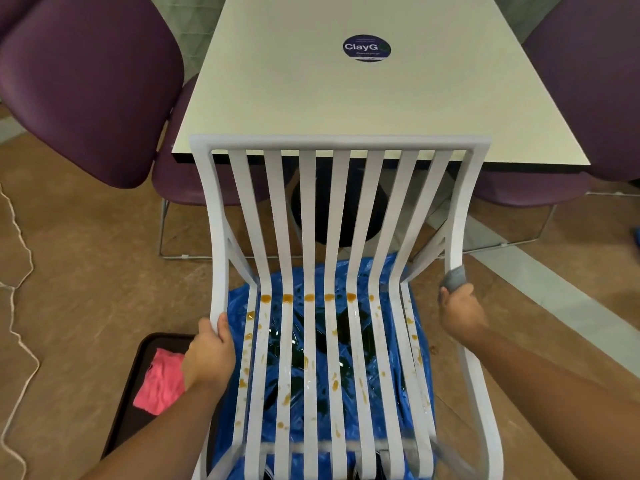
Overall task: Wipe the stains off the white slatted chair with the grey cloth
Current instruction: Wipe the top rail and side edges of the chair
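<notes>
The white slatted chair (341, 216) stands in front of me, its back toward a table. Orange-brown stains (309, 298) dot the seat slats, thickest in a row where seat meets back. My left hand (209, 351) grips the chair's left side rail. My right hand (460, 311) holds the grey cloth (454, 277) bunched in its fingers and presses it against the right side rail, where the back curves into the seat.
Blue plastic sheeting (394, 271) lies on the brown floor under the chair. A dark tray (138, 375) with a pink cloth (161, 382) sits at lower left. The white table (363, 91) is behind the chair, with purple chairs (86, 81) on both sides.
</notes>
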The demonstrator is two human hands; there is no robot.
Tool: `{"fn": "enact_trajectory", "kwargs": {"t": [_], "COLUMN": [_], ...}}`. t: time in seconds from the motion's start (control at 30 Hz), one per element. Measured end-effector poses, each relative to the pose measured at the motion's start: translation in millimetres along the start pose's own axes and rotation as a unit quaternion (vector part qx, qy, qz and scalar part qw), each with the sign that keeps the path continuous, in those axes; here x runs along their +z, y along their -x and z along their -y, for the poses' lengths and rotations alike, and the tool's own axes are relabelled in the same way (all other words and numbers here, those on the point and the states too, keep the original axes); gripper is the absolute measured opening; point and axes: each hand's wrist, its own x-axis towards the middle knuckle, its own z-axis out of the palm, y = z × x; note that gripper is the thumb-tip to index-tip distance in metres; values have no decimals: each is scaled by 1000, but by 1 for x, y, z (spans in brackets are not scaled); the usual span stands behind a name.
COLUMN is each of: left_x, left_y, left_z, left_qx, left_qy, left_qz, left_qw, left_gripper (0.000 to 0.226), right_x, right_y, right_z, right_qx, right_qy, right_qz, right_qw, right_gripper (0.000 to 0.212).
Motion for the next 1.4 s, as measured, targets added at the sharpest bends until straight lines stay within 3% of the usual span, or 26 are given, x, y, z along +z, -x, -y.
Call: {"fn": "enact_trajectory", "kwargs": {"t": [0.2,0.3,0.4,0.7,0.83,1.1,1.4], "left_x": [-1,-2,-3,-5,-5,-14,-26], "left_y": [2,3,4,4,4,9,17], "left_z": [-2,-4,-4,-8,-9,-19,-24], "left_qx": [2,1,-2,-5,-7,-23,-68], "left_qy": [4,0,-2,2,-2,18,98], "left_qz": [-3,-3,-2,0,2,10,17], "left_qw": [1000,1000,1000,1000,1000,1000,993], "left_gripper": [47,48,48,47,48,46,58], "right_x": [-23,-27,-17,19,13,-10,9], "right_y": [-43,-41,-14,66,37,-31,90], "right_z": [60,68,46,-60,-32,45,-72], "right_qx": [5,-6,4,-12,-10,-1,-11], "right_qy": [-2,-62,-95,39,47,-46,6], "right_qz": [-43,-42,-17,-32,-23,-42,5], "right_qw": [999,997,995,999,999,998,1000], "right_gripper": [54,50,43,38,39,47,25]}}
